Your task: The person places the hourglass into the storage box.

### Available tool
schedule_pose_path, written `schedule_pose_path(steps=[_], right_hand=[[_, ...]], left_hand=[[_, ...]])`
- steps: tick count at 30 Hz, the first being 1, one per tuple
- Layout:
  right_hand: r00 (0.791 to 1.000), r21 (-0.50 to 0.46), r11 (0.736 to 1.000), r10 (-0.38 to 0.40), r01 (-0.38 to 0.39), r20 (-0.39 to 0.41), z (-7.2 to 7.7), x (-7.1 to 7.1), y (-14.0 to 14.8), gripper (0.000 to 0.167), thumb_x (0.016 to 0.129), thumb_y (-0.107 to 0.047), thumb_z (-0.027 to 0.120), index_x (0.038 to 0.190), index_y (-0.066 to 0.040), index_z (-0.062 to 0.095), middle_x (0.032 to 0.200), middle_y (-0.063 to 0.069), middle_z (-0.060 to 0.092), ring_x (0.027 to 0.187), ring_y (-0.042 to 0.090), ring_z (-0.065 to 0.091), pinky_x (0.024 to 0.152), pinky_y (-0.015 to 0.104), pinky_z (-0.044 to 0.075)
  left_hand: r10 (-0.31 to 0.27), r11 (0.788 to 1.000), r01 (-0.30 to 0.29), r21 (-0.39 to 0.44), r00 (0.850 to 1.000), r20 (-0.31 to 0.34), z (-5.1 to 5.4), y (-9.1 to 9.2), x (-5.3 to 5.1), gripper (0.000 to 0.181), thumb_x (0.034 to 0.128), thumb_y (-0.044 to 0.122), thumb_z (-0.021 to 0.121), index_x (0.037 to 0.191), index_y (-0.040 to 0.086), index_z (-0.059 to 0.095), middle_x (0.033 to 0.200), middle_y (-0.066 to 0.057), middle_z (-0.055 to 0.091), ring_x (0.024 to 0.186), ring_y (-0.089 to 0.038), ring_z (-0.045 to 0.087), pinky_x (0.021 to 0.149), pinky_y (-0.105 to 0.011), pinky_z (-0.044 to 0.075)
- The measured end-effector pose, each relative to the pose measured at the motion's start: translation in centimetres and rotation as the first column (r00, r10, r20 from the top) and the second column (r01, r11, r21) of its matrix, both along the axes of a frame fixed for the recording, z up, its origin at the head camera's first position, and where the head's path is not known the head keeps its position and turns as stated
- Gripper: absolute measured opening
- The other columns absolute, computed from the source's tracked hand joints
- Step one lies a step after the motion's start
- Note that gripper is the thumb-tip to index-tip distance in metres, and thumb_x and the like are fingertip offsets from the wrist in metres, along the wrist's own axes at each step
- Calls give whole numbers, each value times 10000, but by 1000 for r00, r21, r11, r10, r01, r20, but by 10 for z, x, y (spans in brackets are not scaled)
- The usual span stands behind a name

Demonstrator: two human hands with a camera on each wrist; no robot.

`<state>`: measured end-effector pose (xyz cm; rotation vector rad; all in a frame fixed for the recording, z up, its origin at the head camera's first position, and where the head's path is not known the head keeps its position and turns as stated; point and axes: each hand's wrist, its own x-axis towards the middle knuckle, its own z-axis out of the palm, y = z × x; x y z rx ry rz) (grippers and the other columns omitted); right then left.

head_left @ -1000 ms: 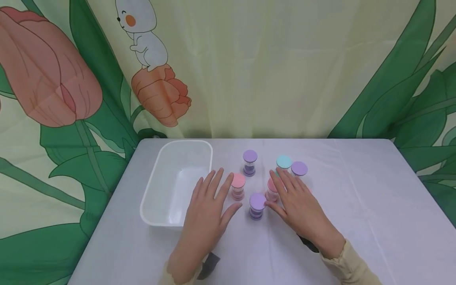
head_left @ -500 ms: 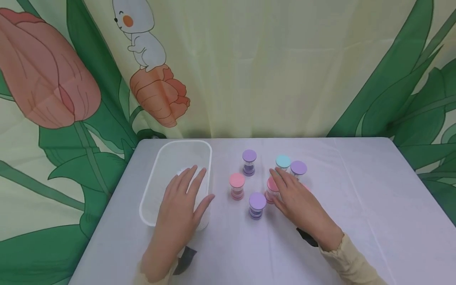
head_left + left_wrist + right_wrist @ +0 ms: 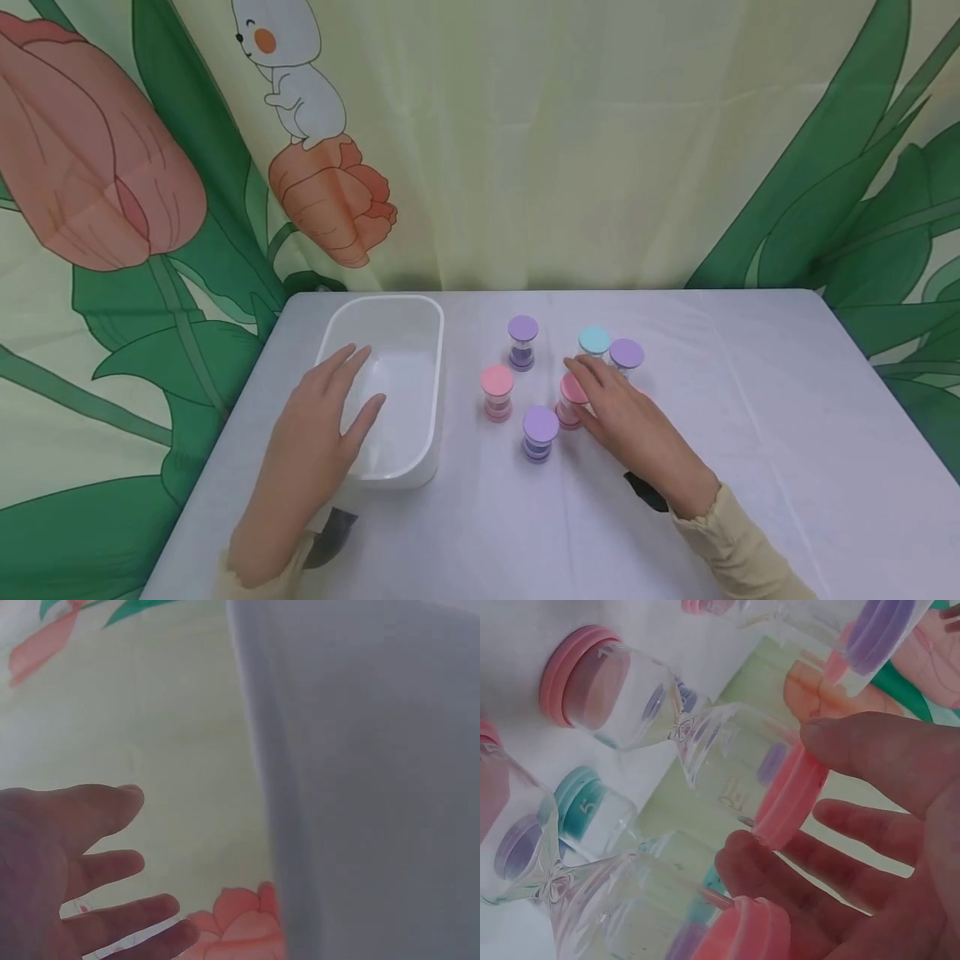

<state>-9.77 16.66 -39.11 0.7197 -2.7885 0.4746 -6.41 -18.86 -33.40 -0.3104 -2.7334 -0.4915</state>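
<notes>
A printed curtain [image 3: 562, 167] hangs behind the table [image 3: 795, 433], which is spread with a pale cloth. On my left stands the white bin [image 3: 437, 383], mouth up, its longer sides running away from me. My left hand [image 3: 311, 433] is spread over its left side and holds nothing. My right hand [image 3: 622, 412] bends over the cluster, thumb and forefinger pinching the middle pink hourglass [image 3: 572, 387], though I cannot tell how firmly.

I judge the work barely begun: one piece is taken hold of, apparently not lifted, and no hourglass shows in the visible part of the bin. Left untouched are the front purple hourglass [image 3: 540, 425] just beside it, the left pink hourglass [image 3: 497, 380], the back purple hourglass [image 3: 522, 329], the turquoise hourglass [image 3: 594, 340], the right purple hourglass [image 3: 626, 353], and the other pink hourglass [image 3: 742, 930], mostly hidden by my right hand from above.

The one I pinch stands upright on the cloth among these, its long axis vertical; it slants across the right wrist view only because that camera is tilted. Its pink cap [image 3: 787, 795] faces up between thumb and forefinger; the opposite end, with a numeral I cannot read, points down.
</notes>
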Motion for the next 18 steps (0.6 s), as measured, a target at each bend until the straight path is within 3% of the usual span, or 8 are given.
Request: schedule_pose_path(steps=[6, 18], right_hand=[[1000, -7, 1000, 2, -2, 12, -3, -2, -1, 640, 816, -105, 818, 1377, -26, 519, 1332, 156, 549, 1213, 308, 576, 873, 472, 563], [1000, -8, 1000, 23, -23, -11, -5, -2, 0, 543, 808, -84, 820, 1292, -7, 586, 1256, 129, 596, 1189, 272, 589, 960, 427, 528]], left_hand=[[11, 1000, -12, 25, 1000, 14, 2, -19, -7, 572, 911, 191, 715, 1432, 95, 499, 1413, -190, 522, 1282, -397, 491, 994, -621, 447], [54, 984, -76, 161, 989, 139, -3, -51, -20, 515, 979, 217, 627, 1446, 60, 477, 1409, -225, 513, 1274, -431, 492, 972, -657, 441]])
